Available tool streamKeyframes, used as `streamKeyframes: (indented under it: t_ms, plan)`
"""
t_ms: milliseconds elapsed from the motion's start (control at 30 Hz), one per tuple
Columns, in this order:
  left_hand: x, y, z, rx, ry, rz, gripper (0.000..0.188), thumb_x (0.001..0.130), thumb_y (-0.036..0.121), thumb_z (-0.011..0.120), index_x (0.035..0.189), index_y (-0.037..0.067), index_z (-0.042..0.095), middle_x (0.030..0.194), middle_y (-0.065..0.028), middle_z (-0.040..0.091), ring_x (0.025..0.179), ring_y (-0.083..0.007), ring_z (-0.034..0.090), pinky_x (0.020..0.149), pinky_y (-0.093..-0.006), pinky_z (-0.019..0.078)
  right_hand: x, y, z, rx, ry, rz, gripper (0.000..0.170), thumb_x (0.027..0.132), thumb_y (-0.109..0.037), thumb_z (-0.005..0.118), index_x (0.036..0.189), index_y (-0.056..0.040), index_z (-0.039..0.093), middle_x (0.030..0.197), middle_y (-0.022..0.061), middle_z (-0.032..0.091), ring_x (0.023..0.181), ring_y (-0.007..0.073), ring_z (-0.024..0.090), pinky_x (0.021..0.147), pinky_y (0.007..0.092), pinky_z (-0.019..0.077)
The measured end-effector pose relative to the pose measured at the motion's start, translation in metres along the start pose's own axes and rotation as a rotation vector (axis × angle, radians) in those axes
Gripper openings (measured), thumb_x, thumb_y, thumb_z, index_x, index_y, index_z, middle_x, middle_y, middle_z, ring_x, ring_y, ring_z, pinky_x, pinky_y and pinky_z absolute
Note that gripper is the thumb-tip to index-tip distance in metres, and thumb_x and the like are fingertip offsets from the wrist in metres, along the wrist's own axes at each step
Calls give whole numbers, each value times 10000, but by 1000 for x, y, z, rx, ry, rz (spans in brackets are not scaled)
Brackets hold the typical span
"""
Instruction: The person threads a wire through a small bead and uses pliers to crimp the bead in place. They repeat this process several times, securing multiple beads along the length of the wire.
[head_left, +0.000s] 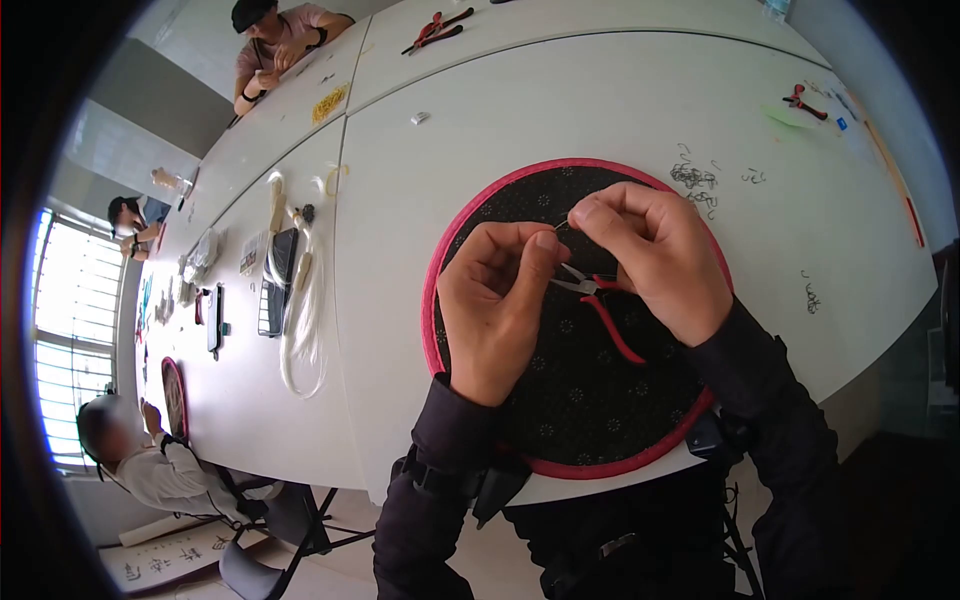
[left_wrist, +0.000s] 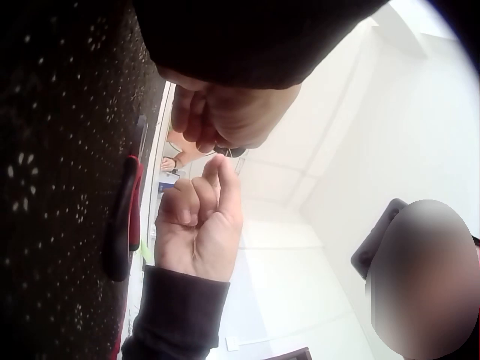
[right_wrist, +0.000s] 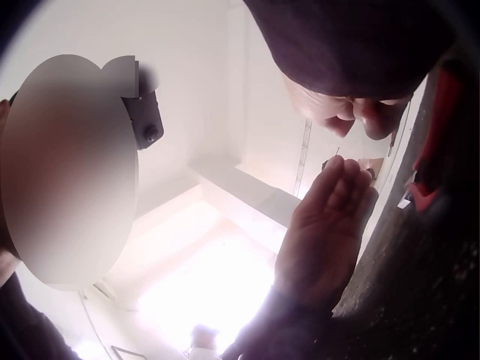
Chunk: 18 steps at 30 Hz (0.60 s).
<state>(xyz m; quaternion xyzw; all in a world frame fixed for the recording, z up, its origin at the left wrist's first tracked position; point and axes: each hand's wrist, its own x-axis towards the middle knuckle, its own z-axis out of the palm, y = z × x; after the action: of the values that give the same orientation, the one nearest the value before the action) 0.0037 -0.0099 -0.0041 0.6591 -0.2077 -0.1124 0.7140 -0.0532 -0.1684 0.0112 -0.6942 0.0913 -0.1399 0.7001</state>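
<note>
Left hand has its thumb and forefinger together, pinching a thin piece too small to identify, up above the far half of the round mat; the right hand is just beside it, thumb against forefinger and the other fingers curled over a pale strand that runs down its palm. For work this fine, I'd let the left simply steady the piece while the right guides the strand, each pinching close to the point of work, with a little tension from those curled fingers, since slack would probably let a turn slip. Bracing fingertip against fingertip should calm any shake. The pliers lie on the mat beneath the hands, handy for a firmer grip, and dark bent bits sit beyond it on the desk; a piece dropped on that dark patterned cloth could be hard to spot, so pinch firmly before shifting fingers
</note>
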Motion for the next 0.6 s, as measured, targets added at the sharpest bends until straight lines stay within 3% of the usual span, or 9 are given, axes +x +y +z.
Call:
streamKeyframes:
  t_ms: [367,567,600]
  plan:
    - [1,-7,-1,123,14,105,140,968,93,650,1000,-43,639,912,-86,700,852,-106,656,785,-239,520,-2,-6,0,-52,-32,74,247,957,-216,677,941,30,693,647,-57,560,582,-8,424,513,199,325]
    - [1,-10,4,-73,22,65,117,953,67,635,970,-48,631,852,-69,686,802,-96,644,726,-247,520,-3,-2,7,-75,-30,41,183,962,-173,656,938,7,669,696,-35,617,562,-8,467,499,185,339]
    - [2,-9,-1,-21,-37,26,135,977,86,625,1012,-44,617,930,-82,701,871,-117,665,781,-254,534,-3,-4,8,-76,-42,58,171,972,-180,641,935,-14,656,690,-44,604,543,-15,437,475,180,316]
